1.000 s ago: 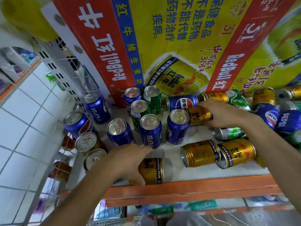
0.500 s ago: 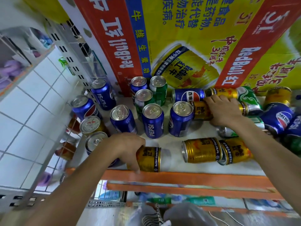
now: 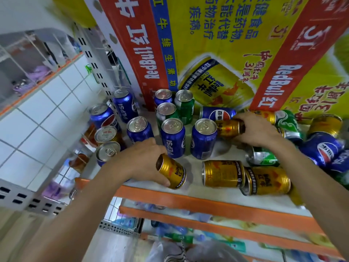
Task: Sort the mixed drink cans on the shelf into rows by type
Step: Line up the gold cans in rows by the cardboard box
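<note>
- At the far left, a white tiled wall (image 3: 37, 120) runs beside the shelf (image 3: 188, 197), whose front lip is orange.
- A cluster of blue Pepsi cans (image 3: 123, 104) stands upright at the shelf's left end, with two more upright cans close to the corner.
- My left hand (image 3: 143, 161) grasps a gold Red Bull can (image 3: 171, 172), fingers curled round it. The can is tilted near the shelf's front lip; I cannot tell whether it touches the shelf.
- Just behind that hand, three upright Pepsi cans (image 3: 172, 138) form a row across the shelf.
- Behind the row stand two green cans (image 3: 184, 104), upright and touching, with another blue can at their left.
- A big Red Bull carton (image 3: 226, 44) fills the back of the shelf.
- My right hand (image 3: 258, 129) grasps a second gold can (image 3: 228, 128), lying on its side just beside the rightmost upright Pepsi can.
- At the front right, two loose gold cans (image 3: 221, 173) lie on their sides, touching.
- Further right, a jumble of cans (image 3: 323, 148), blue, green and gold, lies mixed together.
</note>
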Available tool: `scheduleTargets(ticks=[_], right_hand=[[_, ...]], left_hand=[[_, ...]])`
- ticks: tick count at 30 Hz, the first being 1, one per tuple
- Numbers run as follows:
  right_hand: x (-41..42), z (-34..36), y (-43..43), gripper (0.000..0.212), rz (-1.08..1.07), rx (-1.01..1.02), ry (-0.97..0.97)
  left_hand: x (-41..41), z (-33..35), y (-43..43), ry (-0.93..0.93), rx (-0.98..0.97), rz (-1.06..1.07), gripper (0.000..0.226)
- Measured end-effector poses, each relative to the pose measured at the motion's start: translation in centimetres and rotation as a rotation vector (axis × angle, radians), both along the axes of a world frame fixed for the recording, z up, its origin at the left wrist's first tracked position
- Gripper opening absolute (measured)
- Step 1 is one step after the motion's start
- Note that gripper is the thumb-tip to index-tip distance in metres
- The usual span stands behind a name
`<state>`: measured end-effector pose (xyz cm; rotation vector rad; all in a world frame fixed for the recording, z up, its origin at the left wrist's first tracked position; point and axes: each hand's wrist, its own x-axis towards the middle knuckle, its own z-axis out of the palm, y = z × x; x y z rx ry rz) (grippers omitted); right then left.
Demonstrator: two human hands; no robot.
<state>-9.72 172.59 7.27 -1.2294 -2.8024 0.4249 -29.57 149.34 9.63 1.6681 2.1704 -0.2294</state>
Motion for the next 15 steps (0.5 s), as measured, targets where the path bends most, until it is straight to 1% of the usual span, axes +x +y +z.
scheduleTargets(ticks=[2, 3, 6, 9, 11, 13, 15], right_hand=[[-0.5, 0.9, -0.2, 0.059, 0.037, -0.001, 0.095], [-0.8, 1.2, -0.4, 0.058, 0.055, 0.011, 0.113], [-1.8, 1.5, -0.9, 0.058, 0.126, 0.03, 0.077], [-2.0, 1.4, -1.1, 0.055, 0.154, -0.014, 0.053], [-1.8, 1.6, -1.1, 0.06, 0.16, -0.043, 0.034], [-1.5, 2.0, -1.2, 0.067, 0.164, -0.09, 0.045], [-0.9, 2.5, -1.4, 0.073, 0.149, -0.133, 0.07]], left_hand=[[0.4, 0.0, -0.1, 0.05, 0.031, 0.022, 0.078], [0.5, 0.0, -0.1, 0.087, 0.039, 0.028, 0.079], [0.5, 0.0, -0.1, 0.169, 0.042, 0.038, 0.082], [0.3, 0.3, -0.2, 0.167, 0.073, 0.046, 0.081], [0.0, 0.9, -0.1, 0.131, 0.071, 0.012, 0.077], [-0.1, 2.1, 0.4, 0.087, 0.085, -0.044, 0.066], [-0.1, 3.8, 1.6, 0.071, 0.166, -0.093, 0.054]])
